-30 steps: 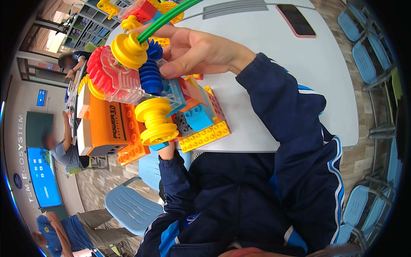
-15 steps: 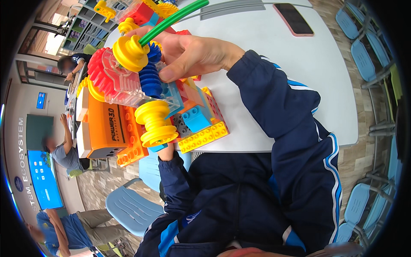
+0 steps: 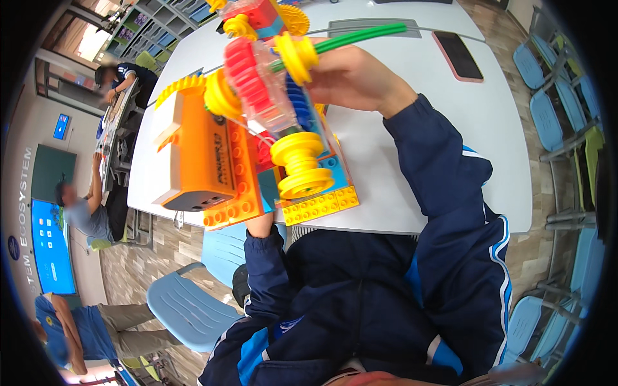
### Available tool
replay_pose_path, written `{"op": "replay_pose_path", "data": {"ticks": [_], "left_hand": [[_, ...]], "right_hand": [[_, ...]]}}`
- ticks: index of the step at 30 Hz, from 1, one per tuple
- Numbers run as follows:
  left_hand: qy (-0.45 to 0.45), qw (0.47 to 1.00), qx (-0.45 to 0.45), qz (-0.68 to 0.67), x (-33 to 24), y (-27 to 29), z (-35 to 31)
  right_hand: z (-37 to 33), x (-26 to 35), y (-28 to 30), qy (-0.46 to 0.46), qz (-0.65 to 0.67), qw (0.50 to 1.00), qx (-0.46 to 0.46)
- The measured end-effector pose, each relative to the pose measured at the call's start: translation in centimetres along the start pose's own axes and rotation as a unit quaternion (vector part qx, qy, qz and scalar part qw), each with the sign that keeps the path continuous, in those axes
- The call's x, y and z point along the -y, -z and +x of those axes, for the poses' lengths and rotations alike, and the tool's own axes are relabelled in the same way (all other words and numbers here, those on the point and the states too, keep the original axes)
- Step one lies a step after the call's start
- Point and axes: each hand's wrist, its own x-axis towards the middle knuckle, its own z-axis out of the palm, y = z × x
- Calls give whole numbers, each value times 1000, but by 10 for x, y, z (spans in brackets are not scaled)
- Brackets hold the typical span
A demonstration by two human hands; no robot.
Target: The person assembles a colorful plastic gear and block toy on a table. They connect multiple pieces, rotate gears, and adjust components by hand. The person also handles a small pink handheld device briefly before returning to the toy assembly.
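A toy building-block machine [image 3: 268,204] fills the view ahead of me, over the table's near edge. It carries an orange battery box [image 3: 209,157], a red gear [image 3: 248,77] in a clear housing, a blue worm gear [image 3: 298,106] and yellow pulleys [image 3: 299,164]. From its top pulley a green rod [image 3: 367,36] sticks out to the right. My right hand [image 3: 357,77] grips the upper part near the worm gear, with its fingertips hidden behind the pulley. Only the wrist end of my left hand [image 3: 261,225] shows under the machine's near edge; its fingers are hidden.
On the white table [image 3: 412,161] lie a phone [image 3: 458,56], at the far right, and a grey panel [image 3: 373,27]. Light-blue chairs [image 3: 190,309] stand at left, others [image 3: 547,119] at right. Several people are at left, one standing person [image 3: 77,328] close by.
The machine has shifted right in view, its top part turning so the green rod points more sideways. My right hand has moved right with it, and its thumb no longer shows.
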Motion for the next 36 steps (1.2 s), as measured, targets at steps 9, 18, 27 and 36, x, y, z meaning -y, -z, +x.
{"op": "replay_pose_path", "data": {"ticks": [9, 18, 27, 36], "left_hand": [[77, 994, 69, -21, 2, 4, -6], [35, 999, 9, -33, -1, 2, -7], [10, 998, 2, -57, -12, 1, -2], [-89, 993, 28, 65, -2, 3, -2]], "right_hand": [[6, -7, -22, 40, -122, 979, -161], [12, -8, -44, 57, -131, 967, -212], [1, -3, 2, 25, 79, 995, -48], [-5, -5, 11, 27, 34, 997, -68]]}}
